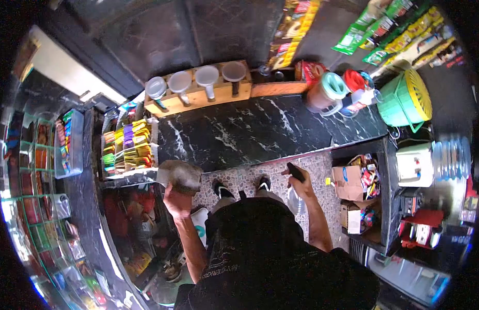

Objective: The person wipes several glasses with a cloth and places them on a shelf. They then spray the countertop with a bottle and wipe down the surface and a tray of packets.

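Note:
My left hand [177, 200] is closed on a greyish-brown cloth [180, 174], held up near the counter's front edge, beside the sachet rack. On the right, my right hand [300, 182] grips a clear spray bottle [295, 200] with a black top [296, 172], over the patterned floor. Both hands are apart from each other and in front of the black marbled counter [224, 134].
Lidded containers [207, 76] stand in a wooden box [198, 103] at the counter's back. Sachets [128, 144] fill a rack at left. A pitcher [327, 93] and a green bucket [399, 101] stand at right, above shelves with cardboard boxes [349, 183].

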The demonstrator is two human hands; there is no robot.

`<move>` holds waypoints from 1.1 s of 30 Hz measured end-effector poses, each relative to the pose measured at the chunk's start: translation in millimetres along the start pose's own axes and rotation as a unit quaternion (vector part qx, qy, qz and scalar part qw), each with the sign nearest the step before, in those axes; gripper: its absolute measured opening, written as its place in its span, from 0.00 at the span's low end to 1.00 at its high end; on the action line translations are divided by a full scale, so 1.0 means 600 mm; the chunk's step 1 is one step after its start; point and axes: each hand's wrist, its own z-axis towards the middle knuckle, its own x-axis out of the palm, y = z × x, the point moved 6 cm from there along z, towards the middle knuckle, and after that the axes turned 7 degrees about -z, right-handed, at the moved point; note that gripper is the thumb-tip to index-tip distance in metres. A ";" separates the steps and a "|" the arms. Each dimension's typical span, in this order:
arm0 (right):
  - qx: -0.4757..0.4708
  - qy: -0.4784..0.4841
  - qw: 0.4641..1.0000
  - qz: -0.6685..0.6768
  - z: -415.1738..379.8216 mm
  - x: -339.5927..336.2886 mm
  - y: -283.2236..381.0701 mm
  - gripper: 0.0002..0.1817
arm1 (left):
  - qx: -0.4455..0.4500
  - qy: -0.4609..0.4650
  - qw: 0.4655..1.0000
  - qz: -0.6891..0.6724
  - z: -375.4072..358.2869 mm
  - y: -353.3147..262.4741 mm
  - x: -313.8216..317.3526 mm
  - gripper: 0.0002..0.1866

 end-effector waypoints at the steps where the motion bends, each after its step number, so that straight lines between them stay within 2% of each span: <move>1: 0.010 -0.013 1.000 -0.022 -0.003 -0.026 -0.020 0.13 | 0.000 0.007 1.000 0.001 0.006 0.011 0.010 0.23; 5: 0.030 -0.088 0.994 -0.053 -0.024 -0.118 -0.071 0.06 | -0.028 0.005 0.999 0.016 0.023 0.053 0.035 0.24; 6: 0.025 -0.092 0.993 -0.070 -0.028 -0.141 -0.080 0.06 | -0.038 0.009 0.999 0.020 0.026 0.064 0.042 0.24; 8: 0.041 -0.146 0.988 0.030 -0.044 -0.160 -0.044 0.07 | -0.046 0.030 0.998 0.044 0.031 0.088 0.068 0.24; 12: 0.021 -0.182 0.983 0.003 -0.044 -0.241 -0.074 0.07 | -0.089 0.037 0.994 0.041 0.043 0.131 0.069 0.30; 15: 0.006 -0.195 0.981 -0.002 -0.035 -0.295 -0.089 0.11 | -0.069 0.034 0.996 0.053 0.042 0.159 0.084 0.30; 18: -0.016 -0.245 0.969 0.014 -0.038 -0.338 -0.046 0.11 | -0.068 0.028 0.994 0.076 0.029 0.188 0.101 0.30; 20: -0.015 -0.225 0.974 -0.028 -0.027 -0.381 -0.072 0.08 | -0.081 0.041 0.994 0.060 0.025 0.205 0.102 0.31; 22: 0.006 -0.239 0.970 0.045 -0.011 -0.411 -0.094 0.07 | -0.067 0.047 0.994 0.066 0.021 0.217 0.104 0.31; 23: -0.035 -0.216 0.974 0.063 -0.002 -0.420 -0.094 0.07 | -0.054 0.052 0.995 0.072 0.019 0.222 0.107 0.31; 24: -0.037 -0.214 0.974 0.064 0.000 -0.426 -0.105 0.07 | -0.052 0.053 0.995 0.073 0.016 0.228 0.109 0.31; 26: -0.094 -0.205 0.971 0.077 -0.004 -0.418 -0.070 0.07 | -0.043 0.049 0.996 0.068 0.010 0.241 0.115 0.29; 27: -0.020 -0.187 0.981 0.056 0.014 -0.420 -0.098 0.08 | -0.041 0.048 0.996 0.069 0.007 0.247 0.116 0.29; 28: -0.020 -0.185 0.981 0.057 0.023 -0.422 -0.100 0.08 | -0.041 0.043 0.996 0.060 0.005 0.254 0.115 0.29; 30: -0.020 -0.148 0.988 -0.032 0.043 -0.410 -0.105 0.10 | -0.039 0.037 0.997 0.051 0.001 0.265 0.115 0.30; 31: -0.021 -0.158 0.987 0.003 0.053 -0.400 -0.114 0.10 | -0.042 0.038 0.997 0.047 -0.001 0.271 0.114 0.30; 33: 0.005 -0.142 0.990 -0.014 0.076 -0.385 -0.109 0.09 | -0.043 0.037 0.997 0.044 -0.008 0.281 0.117 0.30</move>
